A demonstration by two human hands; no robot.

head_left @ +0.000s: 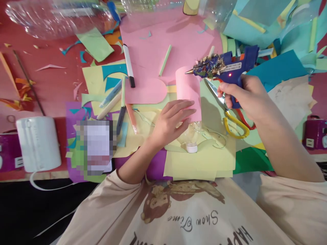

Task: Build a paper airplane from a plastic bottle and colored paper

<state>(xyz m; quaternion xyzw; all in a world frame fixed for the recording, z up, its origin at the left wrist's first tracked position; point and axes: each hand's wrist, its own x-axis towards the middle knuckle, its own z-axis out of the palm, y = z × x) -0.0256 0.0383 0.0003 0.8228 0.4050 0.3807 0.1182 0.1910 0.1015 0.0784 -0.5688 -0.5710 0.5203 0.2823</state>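
Note:
My right hand (pixel 246 93) grips a blue hot glue gun (pixel 233 69) with a small red light lit. Dried bits crust its front, and its metal nozzle points left, over the upper part of a small plastic bottle (pixel 191 134). Pink paper (pixel 187 83) is wrapped round the bottle, which lies on its side with its white cap (pixel 191 147) toward me. Across the lower part of that paper lie the fingers of my left hand (pixel 172 120), holding the bottle; my left thumb is mostly hidden. Scissors (pixel 233 126) with yellow and red handles lie partly behind my right hand.
Pink card (pixel 150 68), yellow sheets (pixel 201 166) and paper scraps cover much of the red table. Left of the bottle lie a black-and-white marker (pixel 129 64) and several pens. A phone-like object (pixel 98 146), blurred out, and a white device (pixel 39 144) lie left. Clear bottles (pixel 61 18) line the back.

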